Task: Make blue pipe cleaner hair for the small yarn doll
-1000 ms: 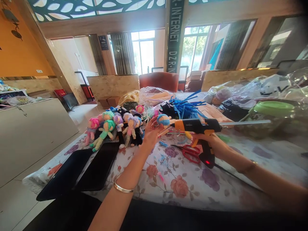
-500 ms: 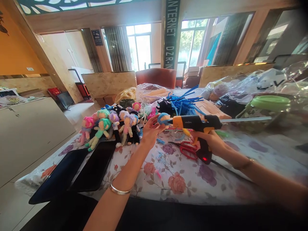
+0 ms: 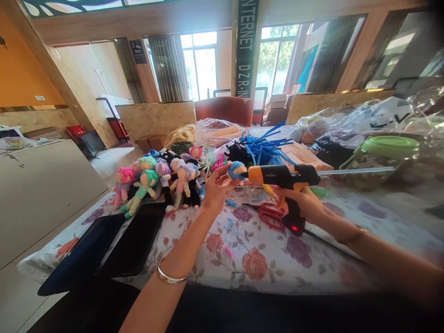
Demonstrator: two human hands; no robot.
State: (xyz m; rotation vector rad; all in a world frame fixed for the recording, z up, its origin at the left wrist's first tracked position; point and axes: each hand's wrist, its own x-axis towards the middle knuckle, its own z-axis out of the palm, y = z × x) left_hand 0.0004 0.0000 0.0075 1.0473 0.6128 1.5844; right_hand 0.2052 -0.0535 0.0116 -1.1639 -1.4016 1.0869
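Between the fingers of my left hand (image 3: 218, 187) is a small doll head (image 3: 236, 170) with blue strands of hair. My right hand (image 3: 305, 203) is wrapped round the handle of a black and orange hot glue gun (image 3: 274, 175), level and pointing left. Its nozzle is at the right side of the blue hair; whether it touches, I cannot tell. A clear glue stick (image 3: 360, 171) juts from the gun's back, and a red light glows at the base of its handle. Below the gun, red-handled scissors (image 3: 271, 215) lie on the flowered tablecloth (image 3: 222, 263).
Several finished dolls (image 3: 149, 182) with coloured hair are heaped at the left. Two dark trays (image 3: 137, 240) lie in front of them. Behind my hands is a bundle of blue pipe cleaners (image 3: 265, 148). Plastic bags (image 3: 385, 115) and a green-lidded container (image 3: 390, 148) stand at the right.
Hardly anything differs. Both hands keep the doll head and glue gun in nearly the same place, while the whole view has shifted slightly.
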